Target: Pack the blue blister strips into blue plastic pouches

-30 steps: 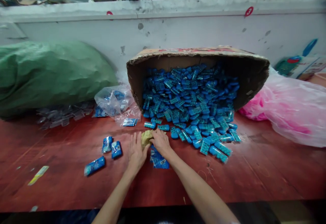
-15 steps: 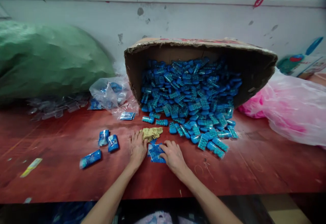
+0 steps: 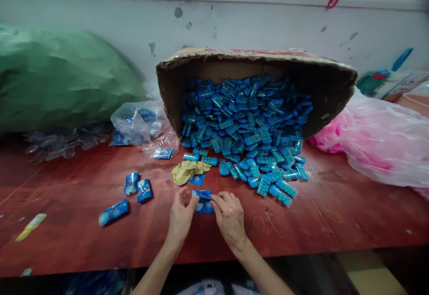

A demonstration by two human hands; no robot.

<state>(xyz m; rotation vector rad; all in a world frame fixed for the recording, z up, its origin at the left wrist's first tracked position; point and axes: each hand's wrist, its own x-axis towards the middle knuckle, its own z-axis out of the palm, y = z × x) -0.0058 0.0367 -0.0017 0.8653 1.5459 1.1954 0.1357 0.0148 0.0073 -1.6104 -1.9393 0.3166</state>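
Note:
Between my hands is a blue printed wrapper [image 3: 202, 195], raised a little over another flat blue piece [image 3: 205, 208]. My right hand [image 3: 229, 217] pinches the wrapper's right end between thumb and fingers. At its left end is my left hand [image 3: 182, 212], thumb and fingers curled close to the edge; whether they grip it is hard to tell. Just beyond lies a crumpled yellow cloth [image 3: 187, 171], partly over another blue piece [image 3: 197, 179]. Three filled blue packets [image 3: 114, 212] rest to the left on the red table [image 3: 161, 241].
A cardboard box [image 3: 335, 107] on its side spills many blue containers [image 3: 241, 120] onto the table. A green sack [image 3: 63, 76] and a clear bag [image 3: 140, 120] stand at left, a pink and white bag [image 3: 378, 143] at right. A yellow strip [image 3: 31, 227] lies front left.
My left hand has left the yellow cloth and come back to the wrapper's left end. My right hand has lifted the wrapper slightly. The cloth looks more spread out. The whole view has shifted slightly.

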